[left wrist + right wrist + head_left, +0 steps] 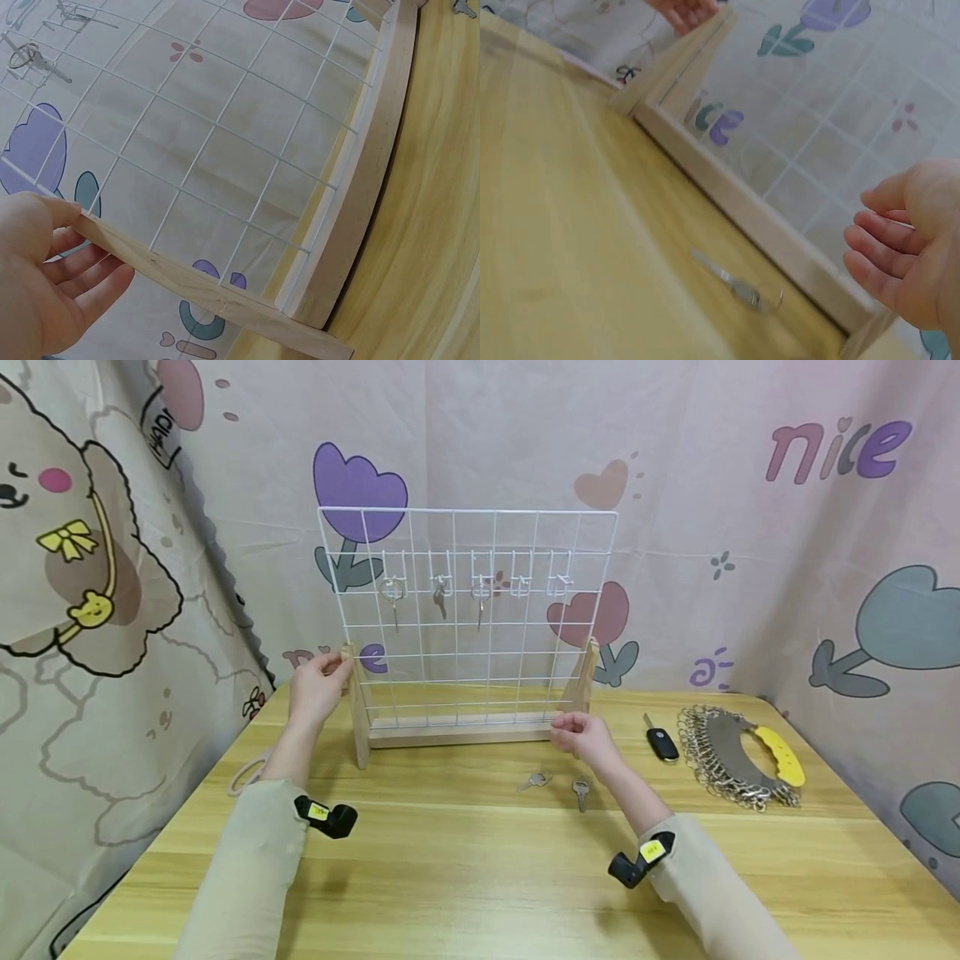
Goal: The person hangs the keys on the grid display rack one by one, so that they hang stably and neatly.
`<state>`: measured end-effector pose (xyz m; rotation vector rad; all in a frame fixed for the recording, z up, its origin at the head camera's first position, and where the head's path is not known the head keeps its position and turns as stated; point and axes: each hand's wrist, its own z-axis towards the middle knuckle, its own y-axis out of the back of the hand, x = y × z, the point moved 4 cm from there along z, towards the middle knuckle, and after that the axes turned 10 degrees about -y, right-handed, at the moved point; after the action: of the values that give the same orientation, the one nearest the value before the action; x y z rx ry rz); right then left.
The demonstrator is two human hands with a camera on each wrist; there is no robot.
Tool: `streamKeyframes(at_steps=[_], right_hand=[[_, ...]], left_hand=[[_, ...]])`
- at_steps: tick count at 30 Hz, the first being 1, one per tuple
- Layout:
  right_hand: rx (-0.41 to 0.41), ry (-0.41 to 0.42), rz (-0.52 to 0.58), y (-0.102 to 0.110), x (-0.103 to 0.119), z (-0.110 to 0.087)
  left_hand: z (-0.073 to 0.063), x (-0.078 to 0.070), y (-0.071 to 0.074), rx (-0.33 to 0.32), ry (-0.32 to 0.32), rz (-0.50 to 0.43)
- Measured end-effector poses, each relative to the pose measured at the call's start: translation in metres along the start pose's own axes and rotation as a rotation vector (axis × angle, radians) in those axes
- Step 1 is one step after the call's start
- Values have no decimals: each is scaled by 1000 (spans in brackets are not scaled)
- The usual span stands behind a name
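Left hand (315, 689) pinches the upper end of the pale wooden left side post (358, 718) of a white wire grid rack (456, 624); rack is upright on the light wood-grain bench (450, 868). Right hand (585, 739) has part-curled fingers, narrow gap to thumb, nothing seen in it, near the right end of the pale wooden base bar (461, 732); contact there can't tell. Step looks like steadying the rack: best grip wood, not wire, and keep any shift level and slow, since the three hung metal keys (440, 597) could swing off their hooks. Two loose silver metal keys (581, 795) lie in front near the right hand, easy to knock. Bench right side: black car key (662, 745), then grey yellow-handled tool edged with metal rings (720, 727). Room: pale cartoon-print cloth (510, 435) behind and at both sides, purple tulip and "nice" lettering on it
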<state>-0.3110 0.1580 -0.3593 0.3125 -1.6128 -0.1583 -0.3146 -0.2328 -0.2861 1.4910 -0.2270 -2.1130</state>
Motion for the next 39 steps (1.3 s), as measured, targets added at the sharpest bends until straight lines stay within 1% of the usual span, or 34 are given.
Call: streamKeyframes(at_steps=[4, 10, 13, 17, 22, 26, 32, 35, 39], right_hand=[[28, -15, -61, 3, -17, -4], [99, -29, -125, 0, -37, -7], [125, 0, -171, -4, -42, -7], [119, 49, -227, -8, -46, -5], [95, 60, -270, -11, -50, -2], [74, 87, -324, -15, -49, -3], [61, 136, -395, -18, -46, -4], [67, 152, -407, -19, -46, -4], [77, 142, -375, -16, -45, -3]], left_hand=[[-1, -1, 0, 9, -2, 13], [-1, -1, 1, 8, -1, 11], [-1, -2, 1, 11, 1, 3], [-1, -2, 1, 13, 1, -5], [-2, -2, 0, 16, -4, -2], [-2, -2, 1, 4, -10, -3], [-2, -1, 1, 2, -10, -9], [-2, -1, 1, -1, -13, -4], [-1, -1, 0, -4, -16, 1]])
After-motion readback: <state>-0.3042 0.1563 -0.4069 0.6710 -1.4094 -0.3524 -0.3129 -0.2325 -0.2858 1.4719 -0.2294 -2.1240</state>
